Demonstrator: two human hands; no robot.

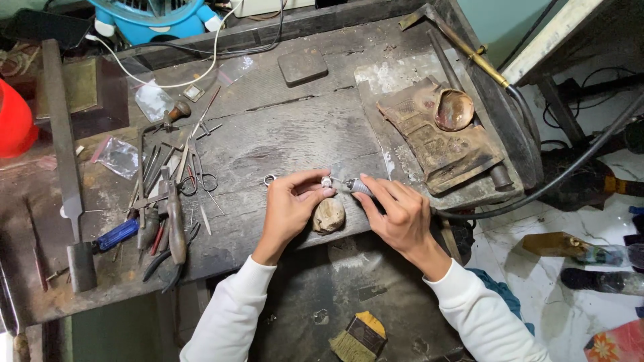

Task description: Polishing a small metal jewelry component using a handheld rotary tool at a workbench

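In the middle of the frame my left hand [293, 201] pinches a small silver ring [327, 182], and my right hand [396, 211] grips the rotary tool [360, 187] against it above the tabletop [282, 134]. If my pinch loosens, I think the tip could slide onto my fingers.

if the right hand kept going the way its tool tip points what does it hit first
The right hand aims its rotary tool leftward. First in line is the small pale piece pinched in the left hand, right at the tip; whether they already touch is unclear.
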